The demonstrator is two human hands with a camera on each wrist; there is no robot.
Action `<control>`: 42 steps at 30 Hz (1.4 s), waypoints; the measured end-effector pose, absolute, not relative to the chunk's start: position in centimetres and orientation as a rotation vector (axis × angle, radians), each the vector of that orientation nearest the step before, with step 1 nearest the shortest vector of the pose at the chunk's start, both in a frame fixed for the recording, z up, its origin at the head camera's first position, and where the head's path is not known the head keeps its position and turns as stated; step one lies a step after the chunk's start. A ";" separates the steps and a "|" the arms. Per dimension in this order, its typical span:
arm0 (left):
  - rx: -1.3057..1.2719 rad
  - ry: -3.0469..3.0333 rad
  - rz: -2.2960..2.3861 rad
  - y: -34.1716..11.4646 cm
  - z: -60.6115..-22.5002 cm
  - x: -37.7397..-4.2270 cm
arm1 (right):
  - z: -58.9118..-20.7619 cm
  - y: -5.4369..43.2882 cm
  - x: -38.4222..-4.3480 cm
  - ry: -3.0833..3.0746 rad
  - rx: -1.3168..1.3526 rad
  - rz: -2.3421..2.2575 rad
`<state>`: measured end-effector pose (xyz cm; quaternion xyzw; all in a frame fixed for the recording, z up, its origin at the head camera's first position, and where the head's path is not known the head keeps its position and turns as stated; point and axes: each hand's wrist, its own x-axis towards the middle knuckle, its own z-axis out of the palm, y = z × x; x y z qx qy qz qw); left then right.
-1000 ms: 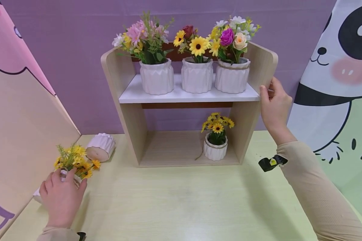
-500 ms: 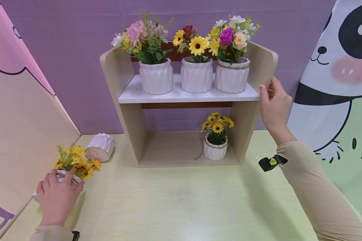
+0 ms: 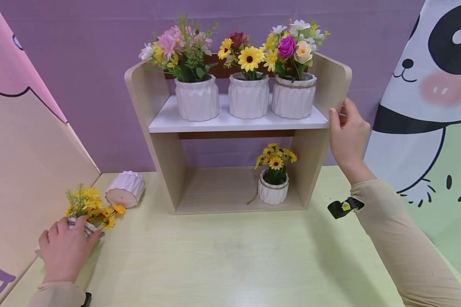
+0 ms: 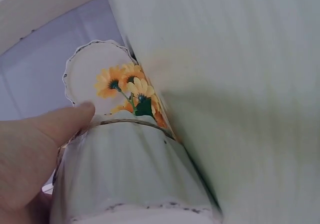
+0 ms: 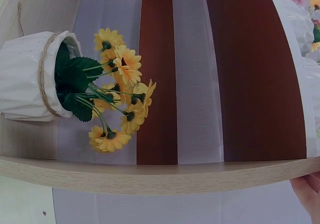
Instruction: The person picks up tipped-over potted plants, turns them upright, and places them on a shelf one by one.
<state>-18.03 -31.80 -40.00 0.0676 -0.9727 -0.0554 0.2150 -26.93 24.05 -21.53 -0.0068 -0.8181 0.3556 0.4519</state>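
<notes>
At the lower left of the head view, my left hand [image 3: 66,249] holds a white flower pot [image 4: 132,171] with twine round its neck. This pot lies on its side, its yellow flowers [image 3: 94,209] pointing away from me; the hand covers most of it. In the left wrist view the thumb [image 4: 65,124] rests along the pot's side. My right hand [image 3: 349,138] grips the right side panel of a wooden shelf unit [image 3: 334,81], thumb in front and the other fingers partly hidden behind the panel.
Behind the left hand another white pot [image 3: 126,189] lies with its base towards me. Three flower pots, including a pink-flowered one [image 3: 197,100], stand on the white upper shelf [image 3: 238,124]. One small sunflower pot [image 3: 273,189] stands at the lower right. A panel [image 3: 30,170] borders the table's left.
My left hand has shifted a little to the left around the lying pot, which has barely moved. The right hand keeps its place on the shelf unit; the head view has drifted slightly.
</notes>
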 end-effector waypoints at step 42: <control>0.294 -2.784 -0.270 -33.6 -38.5 -16.6 | -21.6 24.1 -26.9 -2.014 -0.007 0.870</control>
